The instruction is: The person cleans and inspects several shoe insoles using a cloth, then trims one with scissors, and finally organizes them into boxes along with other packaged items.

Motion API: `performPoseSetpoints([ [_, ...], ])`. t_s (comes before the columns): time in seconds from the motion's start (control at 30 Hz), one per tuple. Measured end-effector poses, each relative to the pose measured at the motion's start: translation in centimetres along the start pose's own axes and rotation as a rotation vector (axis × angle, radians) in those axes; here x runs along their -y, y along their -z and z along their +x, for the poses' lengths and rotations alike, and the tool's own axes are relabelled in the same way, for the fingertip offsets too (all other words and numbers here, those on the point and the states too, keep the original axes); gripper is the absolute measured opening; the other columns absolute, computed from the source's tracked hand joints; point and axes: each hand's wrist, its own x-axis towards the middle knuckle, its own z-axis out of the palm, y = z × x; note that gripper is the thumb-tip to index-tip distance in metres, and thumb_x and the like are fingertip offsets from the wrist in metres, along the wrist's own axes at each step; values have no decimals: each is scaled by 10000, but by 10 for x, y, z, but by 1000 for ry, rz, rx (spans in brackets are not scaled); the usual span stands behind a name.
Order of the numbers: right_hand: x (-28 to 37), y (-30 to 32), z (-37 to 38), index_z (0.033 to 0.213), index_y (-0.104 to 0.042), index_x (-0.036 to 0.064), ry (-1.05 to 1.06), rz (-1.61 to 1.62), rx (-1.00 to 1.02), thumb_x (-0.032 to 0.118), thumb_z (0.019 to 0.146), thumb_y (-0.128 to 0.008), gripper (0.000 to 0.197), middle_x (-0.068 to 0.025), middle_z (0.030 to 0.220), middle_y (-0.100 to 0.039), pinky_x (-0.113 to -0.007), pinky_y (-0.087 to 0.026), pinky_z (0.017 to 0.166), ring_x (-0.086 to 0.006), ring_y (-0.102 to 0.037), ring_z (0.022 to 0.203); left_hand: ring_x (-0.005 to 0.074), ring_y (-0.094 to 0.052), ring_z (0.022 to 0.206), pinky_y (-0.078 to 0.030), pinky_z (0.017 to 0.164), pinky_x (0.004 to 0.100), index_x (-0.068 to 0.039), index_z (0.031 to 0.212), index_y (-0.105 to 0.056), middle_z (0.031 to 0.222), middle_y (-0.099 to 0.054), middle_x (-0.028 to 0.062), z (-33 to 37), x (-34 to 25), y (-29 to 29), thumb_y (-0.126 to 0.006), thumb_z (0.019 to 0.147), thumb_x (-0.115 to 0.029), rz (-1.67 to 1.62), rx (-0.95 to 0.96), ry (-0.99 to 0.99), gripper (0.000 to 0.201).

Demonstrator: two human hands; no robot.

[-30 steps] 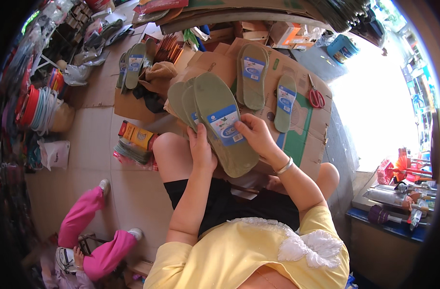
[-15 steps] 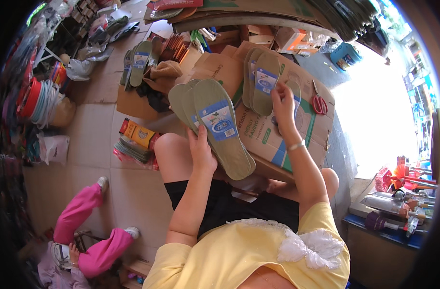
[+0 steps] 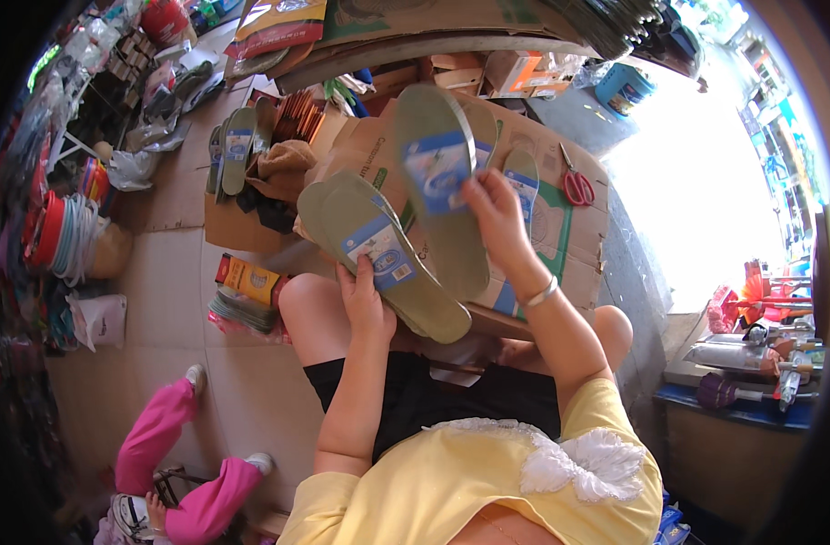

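Observation:
My left hand (image 3: pixel 365 295) grips a small stack of olive-green insoles (image 3: pixel 433 304), banded with blue-and-white paper, over my lap. My right hand (image 3: pixel 501 218) pinches the edge of another olive insole (image 3: pixel 430 111) by its blue band. That one is raised above the cardboard box (image 3: pixel 574 259) and slightly blurred, close beside the stack's right side. Partly behind it and my right hand, more banded insoles (image 3: pixel 521 163) lie on the box. Red-handled scissors (image 3: pixel 576 187) rest to their right.
Further insoles (image 3: pixel 238 150) stand in a carton (image 3: pixel 238 222) at the left. On the floor, an orange-yellow packet (image 3: pixel 249 277) tops a small pile. A person in pink trousers (image 3: pixel 156 431) sits lower left. A blue basket (image 3: pixel 624 89) stands beyond the box.
My right hand has lifted an insole off the box and brought it left toward the stack. The stack in my left hand has tilted and shifted slightly left.

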Motion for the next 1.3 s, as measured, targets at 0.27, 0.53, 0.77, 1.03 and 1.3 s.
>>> performPoseSetpoints([
  [0.27, -82, 48, 66, 1241, -486, -10, 115, -737, -572, 229, 885, -602, 444, -200, 1164, -548, -388, -411, 941, -303, -516, 1079, 209, -539, 1092, -447, 947, 359, -72, 1311, -362, 1214, -523, 81, -4, -2, -9, -498, 968, -150, -37, 61, 33, 377],
  [0.53, -33, -7, -47, 1187, -534, 12, 7, -168, -115, 208, 819, -683, 442, -76, 909, -604, -307, -467, 711, -170, -570, 790, 228, -509, 1147, -417, 983, 387, -57, 1294, -380, 1254, -508, 91, -2, 1, -5, -480, 976, -172, 9, 7, 24, 353],
  [0.77, -29, -26, -68, 1086, -556, -11, -160, -240, 193, 196, 803, -718, 386, -47, 740, -581, -256, -439, 591, -88, -518, 650, 208, -514, 1126, -412, 972, 363, -47, 1286, -398, 1225, -523, 87, -4, 8, -9, -406, 1002, -297, -22, 101, 53, 378],
  [1.03, -34, -28, -72, 975, -591, -14, -103, -73, 110, 163, 858, -672, 227, -7, 748, -572, -227, -403, 582, -54, -469, 673, 234, -493, 1175, -384, 1015, 387, -34, 1296, -407, 1271, -506, 103, -7, 3, -9, -374, 1005, -328, -105, 106, 115, 415],
  [1.3, 22, 15, -3, 1061, -585, -9, 5, 244, -212, 161, 888, -628, 246, 21, 782, -567, -199, -412, 600, -59, -491, 682, 237, -511, 1151, -424, 981, 398, -69, 1294, -383, 1259, -508, 88, -5, -3, -3, -450, 980, -213, -57, 89, 48, 353],
])
